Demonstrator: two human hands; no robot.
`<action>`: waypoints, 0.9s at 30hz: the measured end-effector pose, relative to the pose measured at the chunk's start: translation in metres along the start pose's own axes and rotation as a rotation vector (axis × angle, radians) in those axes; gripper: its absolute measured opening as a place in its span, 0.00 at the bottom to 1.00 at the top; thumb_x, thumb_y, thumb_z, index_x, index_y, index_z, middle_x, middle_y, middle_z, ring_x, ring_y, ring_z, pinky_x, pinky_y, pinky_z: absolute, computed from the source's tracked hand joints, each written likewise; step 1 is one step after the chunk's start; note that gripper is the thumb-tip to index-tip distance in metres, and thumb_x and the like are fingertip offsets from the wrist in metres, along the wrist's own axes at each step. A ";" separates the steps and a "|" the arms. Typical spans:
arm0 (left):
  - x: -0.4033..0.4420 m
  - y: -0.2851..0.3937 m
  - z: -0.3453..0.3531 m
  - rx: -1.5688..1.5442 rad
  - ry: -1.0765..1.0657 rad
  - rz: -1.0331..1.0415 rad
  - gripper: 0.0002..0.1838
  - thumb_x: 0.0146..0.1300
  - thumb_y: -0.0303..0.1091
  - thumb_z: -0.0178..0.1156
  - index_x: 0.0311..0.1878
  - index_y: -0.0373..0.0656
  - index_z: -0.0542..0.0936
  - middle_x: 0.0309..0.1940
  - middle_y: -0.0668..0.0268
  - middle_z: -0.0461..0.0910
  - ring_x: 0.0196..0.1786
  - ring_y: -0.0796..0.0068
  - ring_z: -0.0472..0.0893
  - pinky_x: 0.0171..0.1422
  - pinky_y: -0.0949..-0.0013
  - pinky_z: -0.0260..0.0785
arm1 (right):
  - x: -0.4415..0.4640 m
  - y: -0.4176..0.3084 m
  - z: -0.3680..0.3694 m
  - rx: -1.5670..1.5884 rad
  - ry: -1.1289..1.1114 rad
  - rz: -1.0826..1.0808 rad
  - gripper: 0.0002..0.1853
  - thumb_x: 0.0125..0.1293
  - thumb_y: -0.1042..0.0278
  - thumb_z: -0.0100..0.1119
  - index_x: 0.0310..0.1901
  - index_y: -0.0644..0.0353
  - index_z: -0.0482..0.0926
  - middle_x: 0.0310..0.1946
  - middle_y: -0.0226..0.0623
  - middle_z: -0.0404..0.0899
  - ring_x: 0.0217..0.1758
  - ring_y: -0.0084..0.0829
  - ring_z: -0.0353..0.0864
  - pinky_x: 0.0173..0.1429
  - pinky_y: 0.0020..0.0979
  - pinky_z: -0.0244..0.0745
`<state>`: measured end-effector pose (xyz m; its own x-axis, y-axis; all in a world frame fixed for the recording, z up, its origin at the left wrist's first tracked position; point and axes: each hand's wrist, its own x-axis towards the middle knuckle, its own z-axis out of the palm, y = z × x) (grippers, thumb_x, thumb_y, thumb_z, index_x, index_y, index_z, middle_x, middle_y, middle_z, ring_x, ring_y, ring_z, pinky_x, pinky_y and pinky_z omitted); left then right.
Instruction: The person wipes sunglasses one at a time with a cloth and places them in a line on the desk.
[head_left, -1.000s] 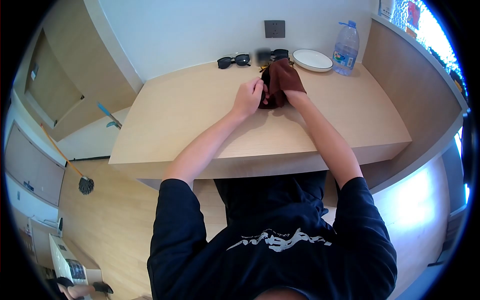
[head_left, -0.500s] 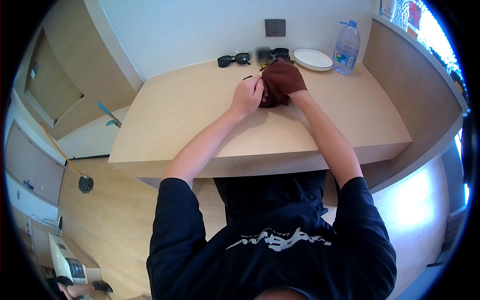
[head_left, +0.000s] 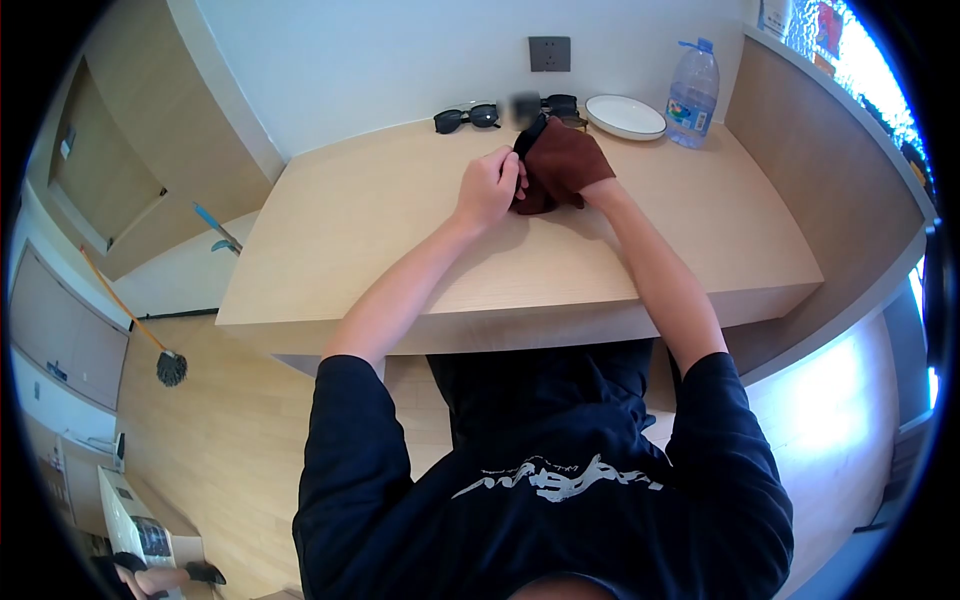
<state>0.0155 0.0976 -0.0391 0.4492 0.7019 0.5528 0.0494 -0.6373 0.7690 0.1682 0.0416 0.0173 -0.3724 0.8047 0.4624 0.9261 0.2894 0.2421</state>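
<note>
Left hand point(head_left: 486, 188) clamped on mostly hidden black object point(head_left: 529, 138); right hand point(head_left: 598, 191) under soft, creased maroon cloth point(head_left: 565, 163) (grip covered, can't tell). Both close together above smooth, pale wood-grain worktop point(head_left: 390, 230).

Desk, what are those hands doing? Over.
Left hand closed, apparently on dark item. Right hand mostly under brown cloth. White plate behind, clear of hands.

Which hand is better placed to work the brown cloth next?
Probably the right hand: the brown cloth drapes over it, while the left hand, fingers curled, seems to hold a dark item.
</note>
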 end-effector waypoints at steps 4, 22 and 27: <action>0.003 -0.003 0.000 -0.031 0.008 0.000 0.17 0.72 0.34 0.43 0.30 0.35 0.73 0.22 0.63 0.77 0.23 0.76 0.78 0.29 0.72 0.71 | 0.003 -0.006 -0.009 0.087 -0.046 0.057 0.08 0.55 0.68 0.57 0.31 0.63 0.81 0.37 0.46 0.81 0.46 0.47 0.79 0.44 0.41 0.78; 0.008 -0.003 -0.003 -0.214 0.053 -0.014 0.16 0.72 0.35 0.43 0.31 0.34 0.74 0.20 0.61 0.78 0.21 0.74 0.80 0.27 0.72 0.70 | 0.004 -0.006 -0.002 0.144 -0.060 0.124 0.06 0.48 0.64 0.60 0.24 0.55 0.81 0.34 0.44 0.81 0.37 0.46 0.81 0.40 0.40 0.78; 0.009 -0.003 0.001 -0.143 0.017 0.026 0.16 0.71 0.34 0.44 0.31 0.33 0.74 0.21 0.61 0.79 0.22 0.74 0.80 0.28 0.71 0.71 | 0.000 -0.007 -0.008 0.263 0.091 0.160 0.03 0.47 0.66 0.61 0.23 0.54 0.81 0.31 0.42 0.82 0.42 0.47 0.81 0.41 0.39 0.79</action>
<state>0.0204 0.1061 -0.0368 0.4336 0.6919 0.5773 -0.0902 -0.6041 0.7918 0.1616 0.0355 0.0230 -0.2139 0.8047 0.5538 0.9529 0.2966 -0.0629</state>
